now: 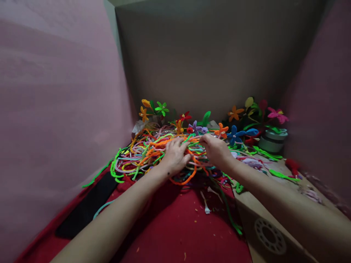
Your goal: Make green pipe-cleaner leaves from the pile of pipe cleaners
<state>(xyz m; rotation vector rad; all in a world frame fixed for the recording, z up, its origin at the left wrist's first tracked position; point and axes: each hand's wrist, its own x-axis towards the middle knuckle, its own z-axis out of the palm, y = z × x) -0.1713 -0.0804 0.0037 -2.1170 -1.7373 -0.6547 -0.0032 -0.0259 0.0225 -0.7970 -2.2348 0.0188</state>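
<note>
A tangled heap of bright pipe cleaners [134, 160] in orange, green, pink, yellow and other colours lies in front of me. My left hand [176, 156] rests on the middle of the heap, its fingers spread over orange and green strands. To its right, my right hand [218, 151] is closed, thumb and finger pinched together at the heap's upper right side. Strands run up to those fingertips, but which one sits between them is hidden. Just past the right hand are an orange pipe-cleaner flower [221, 130] and a blue one [235, 136].
More pipe-cleaner flowers stand along the back, including a green one [162, 108] and a pink one [278, 115] above a pale pot [273, 140]. A black flat object [87, 206] lies left on the red cloth [175, 233]. Walls enclose both sides and the back.
</note>
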